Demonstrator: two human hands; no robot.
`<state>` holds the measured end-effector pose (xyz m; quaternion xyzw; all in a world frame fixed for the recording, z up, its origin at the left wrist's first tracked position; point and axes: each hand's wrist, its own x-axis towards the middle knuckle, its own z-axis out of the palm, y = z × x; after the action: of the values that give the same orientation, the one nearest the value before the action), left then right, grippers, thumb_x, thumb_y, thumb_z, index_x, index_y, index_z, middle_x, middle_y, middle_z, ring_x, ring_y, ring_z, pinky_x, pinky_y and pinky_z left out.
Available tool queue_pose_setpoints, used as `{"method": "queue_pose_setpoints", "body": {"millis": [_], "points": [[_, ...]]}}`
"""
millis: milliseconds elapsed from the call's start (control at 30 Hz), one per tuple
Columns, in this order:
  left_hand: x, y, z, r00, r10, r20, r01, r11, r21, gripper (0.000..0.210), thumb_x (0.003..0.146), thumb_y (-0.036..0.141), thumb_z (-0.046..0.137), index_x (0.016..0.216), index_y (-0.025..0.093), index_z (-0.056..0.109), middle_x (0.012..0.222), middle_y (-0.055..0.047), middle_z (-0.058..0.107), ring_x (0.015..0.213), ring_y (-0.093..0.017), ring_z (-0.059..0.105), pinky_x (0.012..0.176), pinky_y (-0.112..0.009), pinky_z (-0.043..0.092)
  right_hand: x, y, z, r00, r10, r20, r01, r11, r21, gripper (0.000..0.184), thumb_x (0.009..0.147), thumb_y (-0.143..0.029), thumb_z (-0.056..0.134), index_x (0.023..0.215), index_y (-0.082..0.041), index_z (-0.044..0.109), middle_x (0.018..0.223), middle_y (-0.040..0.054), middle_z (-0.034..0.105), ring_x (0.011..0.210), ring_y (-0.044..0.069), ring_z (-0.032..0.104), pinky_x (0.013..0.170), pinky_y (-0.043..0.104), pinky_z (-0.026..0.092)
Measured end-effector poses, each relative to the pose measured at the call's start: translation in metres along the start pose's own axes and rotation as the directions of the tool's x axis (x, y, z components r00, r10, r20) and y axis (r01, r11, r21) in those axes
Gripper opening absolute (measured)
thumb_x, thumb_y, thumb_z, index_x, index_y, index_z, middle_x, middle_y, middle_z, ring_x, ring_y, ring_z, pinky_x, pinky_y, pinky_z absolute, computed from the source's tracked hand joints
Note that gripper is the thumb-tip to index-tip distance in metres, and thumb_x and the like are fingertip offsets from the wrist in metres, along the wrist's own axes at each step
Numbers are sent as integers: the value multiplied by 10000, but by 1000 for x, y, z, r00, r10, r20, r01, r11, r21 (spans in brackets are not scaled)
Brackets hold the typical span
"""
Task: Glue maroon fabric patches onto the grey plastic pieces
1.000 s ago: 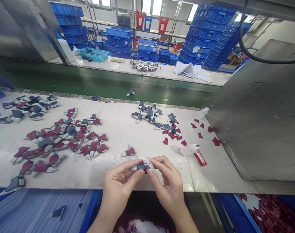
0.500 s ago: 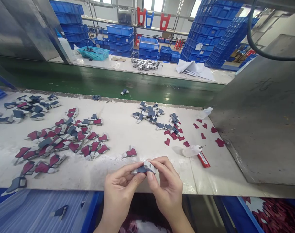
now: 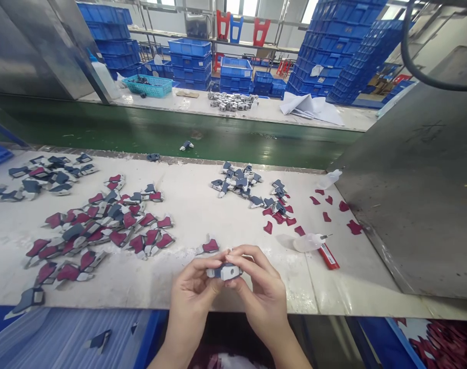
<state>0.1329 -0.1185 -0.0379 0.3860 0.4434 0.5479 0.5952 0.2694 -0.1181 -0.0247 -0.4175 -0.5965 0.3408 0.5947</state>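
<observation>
Between my two hands, over the front edge of the white table (image 3: pixel 195 205), is a small grey and dark-blue moulded part (image 3: pixel 226 271) with a round hole in its pale end. My left hand (image 3: pixel 193 289) pinches its left side with thumb and fingers. On the other side, the fingers and thumb of my right hand (image 3: pixel 262 287) close on the same part. Just beyond my hands lies one similar part with a maroon face (image 3: pixel 210 246). To the left spreads a heap of such maroon-faced parts (image 3: pixel 118 237); farther back is a cluster of dark-blue and grey parts (image 3: pixel 239 180).
Loose maroon pieces (image 3: pixel 278 219) lie at right, near a clear dropper bottle (image 3: pixel 308 242) and a red box (image 3: pixel 328 256). A metal panel (image 3: pixel 418 179) bounds the right side. Behind the table runs a green belt (image 3: pixel 233 141) carrying one part. A blue bin (image 3: pixel 402 338) holds maroon pieces.
The held part has been turned so its holed pale end now faces me. My fingers have shifted around it. The part on the green belt has moved left.
</observation>
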Motion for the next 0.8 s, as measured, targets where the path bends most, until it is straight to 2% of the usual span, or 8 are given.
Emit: {"method": "queue_pose_setpoints", "body": {"millis": [100, 200, 300, 400, 467, 500, 633, 800], "points": [[16, 20, -13, 985, 8, 172, -32, 991, 133, 157, 800, 249, 753, 937, 218, 684, 1271, -108, 684, 1184, -291, 636, 920, -354, 582, 9, -1, -3, 997, -66, 33, 65, 997, 33, 366, 838, -106, 700, 1138, -315, 688, 1048, 49, 700, 1019, 211, 658, 857, 367, 575], [55, 64, -34, 948, 47, 313, -174, 904, 390, 524, 770, 251, 773, 1250, 298, 567, 1364, -88, 619, 1280, -299, 555, 1036, -469, 502, 17, 1, -7, 996, -93, 15, 93, 996, -15, 486, 760, -110, 788, 1193, -278, 648, 946, 35, 730, 891, 191, 680, 795, 338, 582], [128, 111, -53, 894, 61, 445, -342, 733, 587, 667, 759, 313, 767, 1353, 320, 465, 1434, -81, 550, 1312, -306, 515, 1058, -519, 465, 25, 3, -11, 991, -131, -19, 128, 983, -130, 470, 756, -100, 787, 1180, -239, 639, 935, 43, 722, 851, 179, 679, 759, 316, 577], [227, 134, -65, 900, 243, 362, -435, 444, 783, 544, 847, 358, 632, 1351, 257, 452, 1388, -109, 574, 1310, -292, 507, 1037, -479, 472, 33, 7, -14, 985, -172, -20, 164, 962, -217, 397, 784, -73, 742, 1142, -212, 642, 915, 50, 709, 843, 177, 669, 728, 306, 573], [293, 133, -69, 905, 294, 306, -355, 131, 926, 535, 884, 314, 539, 1384, 185, 402, 1414, -140, 534, 1317, -281, 490, 1041, -436, 453, 37, 11, -16, 983, -182, -7, 174, 951, -255, 380, 795, -64, 716, 1141, -198, 635, 894, 52, 698, 827, 179, 662, 711, 307, 571], [322, 129, -71, 912, 289, 290, -323, 72, 944, 543, 878, 286, 540, 1384, 137, 408, 1416, -171, 523, 1323, -309, 474, 1067, -469, 408, 39, 13, -18, 983, -186, -1, 178, 945, -275, 378, 797, -60, 703, 1144, -192, 631, 885, 52, 693, 817, 180, 660, 703, 306, 570], [398, 108, -80, 936, 218, 276, -272, -52, 961, 518, 829, 278, 673, 1298, 107, 533, 1326, -174, 592, 1256, -332, 520, 1062, -485, 394, 43, 28, -26, 972, -233, 25, 226, 904, -363, 406, 800, -66, 683, 1177, -187, 596, 851, 39, 685, 775, 174, 664, 670, 280, 573], [426, 91, -96, 965, 187, 184, -158, -144, 977, 343, 928, 326, 610, 1230, 165, 587, 1286, -104, 589, 1118, -258, 602, 933, -492, 506, 50, 32, -32, 971, -233, -60, 183, 876, -447, 385, 828, -86, 654, 1196, -178, 586, 815, 30, 684, 732, 163, 665, 693, 281, 577]]}}
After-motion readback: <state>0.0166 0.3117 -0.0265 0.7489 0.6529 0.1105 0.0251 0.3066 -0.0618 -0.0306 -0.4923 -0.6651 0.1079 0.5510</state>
